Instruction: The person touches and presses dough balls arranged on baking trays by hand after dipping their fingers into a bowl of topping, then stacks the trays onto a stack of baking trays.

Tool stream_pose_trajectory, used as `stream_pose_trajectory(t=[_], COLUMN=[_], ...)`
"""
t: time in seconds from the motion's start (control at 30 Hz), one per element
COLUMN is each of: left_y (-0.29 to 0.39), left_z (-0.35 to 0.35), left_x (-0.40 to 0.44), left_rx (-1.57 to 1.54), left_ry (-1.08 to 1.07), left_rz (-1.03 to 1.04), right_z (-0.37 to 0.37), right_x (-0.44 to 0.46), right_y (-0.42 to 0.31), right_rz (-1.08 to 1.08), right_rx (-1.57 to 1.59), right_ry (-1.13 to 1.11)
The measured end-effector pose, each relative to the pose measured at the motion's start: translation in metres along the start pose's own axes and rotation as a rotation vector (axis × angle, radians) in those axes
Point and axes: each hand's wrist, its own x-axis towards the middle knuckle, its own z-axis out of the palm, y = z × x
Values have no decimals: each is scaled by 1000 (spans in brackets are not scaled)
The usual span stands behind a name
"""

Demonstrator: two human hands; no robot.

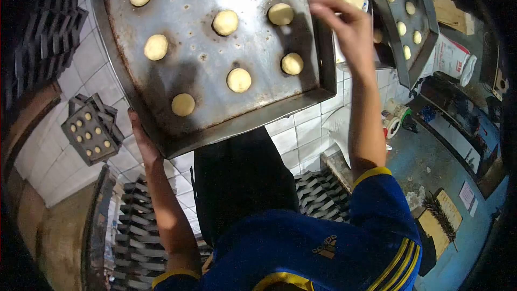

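My left hand (142,139) grips the lower left edge of a metal baking tray (204,81) that fills the upper middle of the frame; some fingers are hidden beneath. My right hand (347,24) is well apart from it, fingers bunched at the right rim, and I cannot tell whether they touch. The tray looks stiff and fairly heavy, best held by opposite walls; its dough balls (225,22) seem soft, easily dented. Beyond, a second tray (399,15) sits upper right, a smaller-looking third (95,140) at left.
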Motion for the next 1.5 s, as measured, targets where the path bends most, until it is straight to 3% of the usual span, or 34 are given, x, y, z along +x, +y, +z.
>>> stream_pose_trajectory(t=[0.1, 0.2, 0.33, 0.57, 0.83, 1.03, 1.13, 1.17, 1.2, 1.23, 1.27, 1.3, 1.37, 1.5], left_y=[5, 5, 1, -7, -7, 0, -9, -9, -9, -10, -11, -13, -10, -2], left_z=[10, 5, 6, -1, -6, 4, -7, -9, -10, -10, -11, -13, -11, 1], left_x=[-4, -2, 1, 3, 4, 0, 4, 4, 3, 4, 6, 8, 7, -1], left_rx=[-32, -34, 4, -42, -23, -113, -38, -36, -55, -76, -76, -69, -61, 7], left_ry=[-4, -28, 41, 30, 20, -40, -1, -1, 17, 34, 30, 25, 25, 50], left_rz=[-16, 3, 26, 17, 30, -12, 13, 10, -17, -42, -39, -26, -10, -13], right_z=[65, 106, 127, 129, 129, 120, 61, 33, -1, -34, -56, -71, -87, -81], right_x=[-2, 7, 11, 1, -20, -8, 15, 20, 23, 36, 36, 36, 41, 41], right_y=[-8, -7, -1, 7, 5, 3, 11, 20, 37, 57, 65, 75, 91, 91], right_rz=[-199, -513, -599, -631, -535, -631, -578, -520, -348, -453, -261, -295, -159, -19], right_rx=[-29, -286, -544, -606, -559, -651, -356, -394, -642, -670, -744, -930, -1040, -974], right_ry=[-89, -7, -24, -81, -224, -263, 154, 298, 465, 529, 507, 504, 340, 233])
